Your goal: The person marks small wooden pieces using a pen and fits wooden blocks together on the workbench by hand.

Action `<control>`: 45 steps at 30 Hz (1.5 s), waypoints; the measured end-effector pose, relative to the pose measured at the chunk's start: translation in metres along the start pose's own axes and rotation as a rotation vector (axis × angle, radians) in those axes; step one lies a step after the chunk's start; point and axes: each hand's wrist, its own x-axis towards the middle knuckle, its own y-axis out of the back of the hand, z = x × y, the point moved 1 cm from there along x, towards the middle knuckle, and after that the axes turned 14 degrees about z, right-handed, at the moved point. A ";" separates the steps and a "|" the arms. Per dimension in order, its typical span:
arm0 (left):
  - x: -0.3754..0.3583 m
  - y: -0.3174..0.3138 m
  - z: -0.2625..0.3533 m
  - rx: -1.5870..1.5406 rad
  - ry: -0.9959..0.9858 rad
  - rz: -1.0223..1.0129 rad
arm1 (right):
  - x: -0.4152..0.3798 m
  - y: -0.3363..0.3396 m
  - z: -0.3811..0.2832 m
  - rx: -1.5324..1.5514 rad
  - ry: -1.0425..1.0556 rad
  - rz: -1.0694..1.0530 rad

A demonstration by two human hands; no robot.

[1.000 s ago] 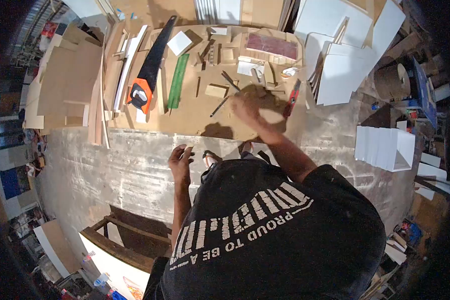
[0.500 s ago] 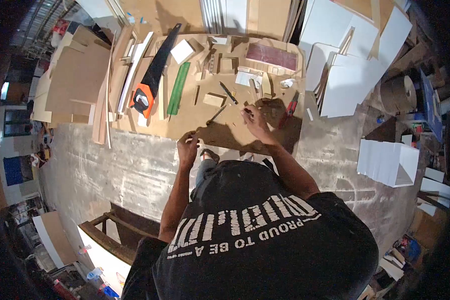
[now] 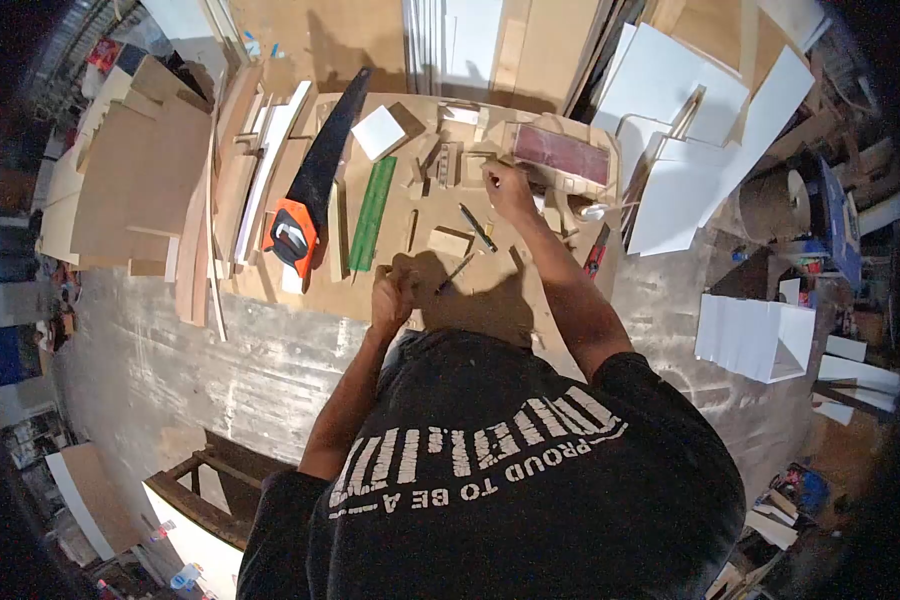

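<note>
My left hand (image 3: 392,298) is over the table's near edge with its fingers curled together; whatever they pinch is too small to make out. Farther forward, my right hand (image 3: 511,192) reaches to the small wooden pieces, its fingertips bent together beside a light block (image 3: 473,170). What they grip is hidden. Between the hands lie a dark pen (image 3: 477,228), a thin pointed tool (image 3: 455,273) and a flat wooden block (image 3: 450,241). A dark red sanding block or similar slab (image 3: 562,153) is just beyond my right hand.
On the table (image 3: 370,290) lie an orange-handled saw (image 3: 292,232), a green strip (image 3: 373,214), a white square block (image 3: 378,133) and a red cutter (image 3: 596,252). Wooden strips and boards (image 3: 140,170) lean at left, white panels (image 3: 705,150) at right.
My right hand has moved forward from beside the pen to the small wooden pieces. My left hand has curled more tightly near the table's edge. The whole view has shifted slightly.
</note>
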 end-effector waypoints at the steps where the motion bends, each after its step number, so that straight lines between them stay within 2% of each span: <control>1: 0.002 0.005 0.003 0.016 -0.006 -0.032 | 0.006 -0.009 0.002 -0.036 0.056 -0.001; 2: 0.004 0.011 0.006 -0.037 -0.031 -0.042 | 0.009 -0.014 0.007 -0.048 -0.011 -0.044; 5: 0.009 0.017 -0.005 -0.138 -0.042 -0.080 | 0.013 -0.025 0.020 -0.072 0.006 -0.124; 8: 0.009 0.012 -0.021 -0.165 0.074 -0.099 | 0.017 -0.025 0.016 -0.111 0.036 -0.166; 11: 0.011 0.011 -0.029 -0.203 -0.020 -0.034 | 0.018 -0.023 0.009 -0.091 0.006 -0.133; 18: 0.025 0.014 -0.014 -0.309 0.142 -0.048 | 0.022 -0.019 -0.002 -0.068 0.027 -0.124; 20: 0.028 0.009 -0.014 -0.311 0.098 -0.011 | 0.021 -0.019 -0.001 -0.071 0.068 -0.118; 23: 0.035 0.006 -0.007 -0.273 0.072 -0.025 | 0.020 -0.015 -0.004 -0.101 -0.085 -0.255; 26: 0.044 0.003 -0.001 -0.227 0.039 -0.062 | 0.024 -0.009 -0.016 -0.128 -0.007 -0.239; 30: 0.059 0.006 0.022 -0.235 0.040 -0.127 | 0.022 -0.006 -0.015 -0.081 -0.014 -0.228; 33: 0.065 -0.005 0.016 -0.210 0.022 -0.081 | 0.017 -0.004 -0.016 -0.067 0.049 -0.135; 35: 0.068 -0.007 0.008 -0.060 0.092 -0.014 | 0.016 0.006 -0.029 -0.090 0.118 -0.073; 36: 0.069 -0.007 0.004 0.015 0.127 0.018 | 0.011 0.006 -0.027 -0.079 -0.106 -0.208; 39: 0.076 -0.012 -0.009 0.047 0.060 0.031 | -0.012 0.004 -0.040 -0.087 -0.048 -0.182; 42: 0.077 -0.027 -0.029 0.202 0.065 -0.100 | -0.032 0.007 -0.071 0.032 -0.304 -0.282; 43: 0.079 -0.023 -0.025 0.116 0.115 -0.062 | -0.037 0.005 -0.070 0.070 -0.390 -0.318; 44: 0.081 -0.017 -0.015 0.028 0.164 -0.028 | -0.065 -0.023 -0.030 0.215 -0.256 -0.212; 45: 0.084 -0.014 -0.006 -0.063 0.210 0.002 | -0.066 -0.020 -0.037 0.294 -0.375 -0.248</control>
